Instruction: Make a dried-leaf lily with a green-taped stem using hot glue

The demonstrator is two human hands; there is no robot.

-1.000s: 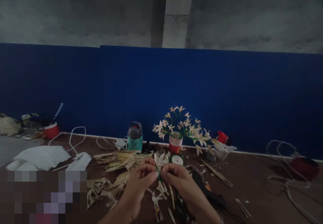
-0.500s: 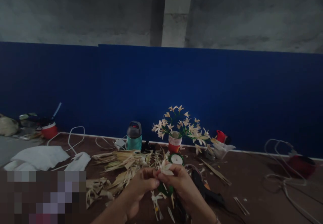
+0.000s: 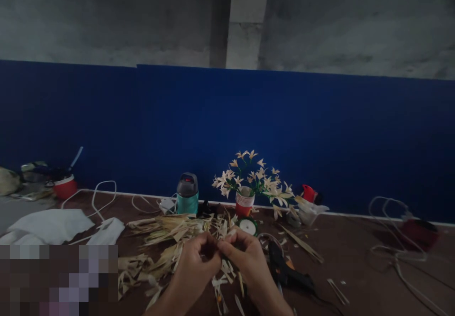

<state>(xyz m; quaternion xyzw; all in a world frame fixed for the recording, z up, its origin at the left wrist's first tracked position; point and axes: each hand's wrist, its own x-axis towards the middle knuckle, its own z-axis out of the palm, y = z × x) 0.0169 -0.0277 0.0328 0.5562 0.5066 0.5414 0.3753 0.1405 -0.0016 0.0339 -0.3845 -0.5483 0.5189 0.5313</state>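
My left hand [image 3: 198,262] and my right hand [image 3: 248,260] meet tip to tip above the middle of the brown surface, both pinched closed. A pale bit of an artificial flower [image 3: 231,233] peeks out above the right fingers; the rest is hidden behind them. What the left fingertips grip cannot be made out. Just beyond the hands lie a round spool with a white centre [image 3: 248,227] and dry, pale husk strips [image 3: 172,226]. A black glue gun [image 3: 291,273] rests to the right of my right hand.
Finished pale flowers on green stems [image 3: 263,178] stand in a red and white paper cup [image 3: 245,203] against the blue panel [image 3: 177,116]. A teal and black bottle-like object [image 3: 187,197] is left of it. White cloth [image 3: 53,225] lies left; cables [image 3: 398,254] run on the right.
The pale flower, plainly visible between my fingers before, is now mostly covered by my right hand. The green part below it is out of sight. My fingertips have drawn together.
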